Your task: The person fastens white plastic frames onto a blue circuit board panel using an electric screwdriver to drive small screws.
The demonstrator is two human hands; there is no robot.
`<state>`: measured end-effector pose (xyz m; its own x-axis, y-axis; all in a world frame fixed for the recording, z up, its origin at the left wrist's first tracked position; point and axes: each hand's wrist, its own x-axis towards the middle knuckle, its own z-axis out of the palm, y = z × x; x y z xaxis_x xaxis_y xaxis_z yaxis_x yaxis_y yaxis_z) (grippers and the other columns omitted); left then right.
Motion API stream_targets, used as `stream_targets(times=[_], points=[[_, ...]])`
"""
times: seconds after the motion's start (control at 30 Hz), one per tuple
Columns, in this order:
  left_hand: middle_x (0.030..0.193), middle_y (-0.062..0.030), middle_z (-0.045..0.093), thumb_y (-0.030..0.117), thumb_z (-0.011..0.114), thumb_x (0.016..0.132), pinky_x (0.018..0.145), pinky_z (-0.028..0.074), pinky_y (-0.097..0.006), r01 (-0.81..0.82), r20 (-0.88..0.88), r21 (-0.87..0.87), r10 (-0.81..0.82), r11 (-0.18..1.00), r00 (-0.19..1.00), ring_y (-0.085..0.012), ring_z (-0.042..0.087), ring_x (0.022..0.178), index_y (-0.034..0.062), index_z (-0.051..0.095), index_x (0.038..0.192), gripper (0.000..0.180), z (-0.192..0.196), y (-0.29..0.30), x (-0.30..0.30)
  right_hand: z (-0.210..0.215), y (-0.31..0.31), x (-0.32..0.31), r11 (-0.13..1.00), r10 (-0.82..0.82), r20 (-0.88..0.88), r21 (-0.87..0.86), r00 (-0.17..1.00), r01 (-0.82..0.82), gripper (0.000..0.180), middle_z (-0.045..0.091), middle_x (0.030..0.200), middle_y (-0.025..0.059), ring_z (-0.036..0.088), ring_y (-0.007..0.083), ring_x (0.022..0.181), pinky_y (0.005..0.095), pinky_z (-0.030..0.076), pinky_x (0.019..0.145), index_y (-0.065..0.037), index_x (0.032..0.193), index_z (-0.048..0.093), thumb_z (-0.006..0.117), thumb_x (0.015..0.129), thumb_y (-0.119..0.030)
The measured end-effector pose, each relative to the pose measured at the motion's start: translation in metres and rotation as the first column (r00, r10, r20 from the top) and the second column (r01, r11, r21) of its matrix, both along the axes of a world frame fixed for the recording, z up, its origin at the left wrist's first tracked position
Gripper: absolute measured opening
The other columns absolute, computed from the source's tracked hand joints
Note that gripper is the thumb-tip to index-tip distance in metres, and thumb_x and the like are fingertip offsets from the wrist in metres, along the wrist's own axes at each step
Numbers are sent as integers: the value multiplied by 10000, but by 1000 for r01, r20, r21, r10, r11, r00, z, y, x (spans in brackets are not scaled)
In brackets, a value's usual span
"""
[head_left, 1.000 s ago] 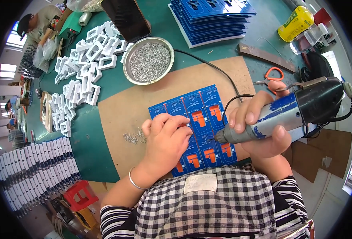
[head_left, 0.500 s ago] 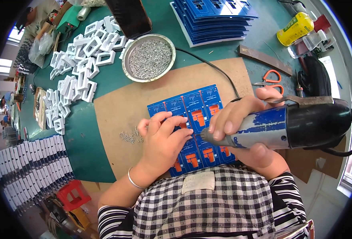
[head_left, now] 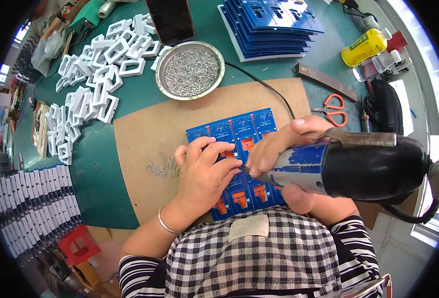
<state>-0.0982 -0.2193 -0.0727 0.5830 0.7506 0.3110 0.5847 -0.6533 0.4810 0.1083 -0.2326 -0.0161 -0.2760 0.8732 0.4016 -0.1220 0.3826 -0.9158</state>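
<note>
My right hand point(head_left: 274, 149) is wrapped round a blue, grey and black electric screwdriver point(head_left: 373, 166), held almost level with its nose pointing left. The nose reaches the middle of a blue circuit board panel point(head_left: 253, 181) with several orange parts point(head_left: 239, 199) on it. On the panel's left side rests my left hand point(head_left: 202, 169), fingers bent. Its thumb and fingertips close together beside the driver's tip; whatever they hold is too small to make out. Loose small screws point(head_left: 161, 169) lie left of that hand.
Beyond the brown board point(head_left: 135, 144) stands a metal bowl point(head_left: 221, 74) full of screws. White plastic frames point(head_left: 100, 92) are heaped at left. Blue panels point(head_left: 269, 37) are stacked at the back, near a dark bar point(head_left: 326, 82), orange-handled scissors point(head_left: 336, 118) and a yellow bottle point(head_left: 366, 47).
The screwdriver and my right hand have moved a little left, the driver's nose nearing my left fingertips. My left hand stays in place on the panel. The view has shifted slightly.
</note>
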Motion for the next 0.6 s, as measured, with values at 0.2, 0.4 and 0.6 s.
stream_targets(times=[0.2,0.4,0.6], points=[[1045,31,600,154,752,698,892,270,-416,-124,76,51,120,991,990,-218,508,1044,178,678,947,261,25,11,-33,14,-4,-28,997,-79,303,37,950,71,540,592,883,116,607,221,790,371,511,770,-106,1247,339,663,820,-44],[813,13,593,108,677,773,851,284,-390,-360,-14,141,366,922,931,-197,551,867,147,648,868,107,40,22,-76,-14,15,-33,990,82,-93,123,992,-71,631,611,847,143,624,215,762,324,521,673,-71,1257,343,738,766,-88],[801,15,598,107,669,787,843,297,-394,-304,-90,72,309,950,947,-195,548,835,147,649,804,48,12,29,-99,-16,15,-43,993,-90,-168,-95,982,75,599,576,795,110,600,195,662,324,524,618,-60,1226,332,717,801,-233]])
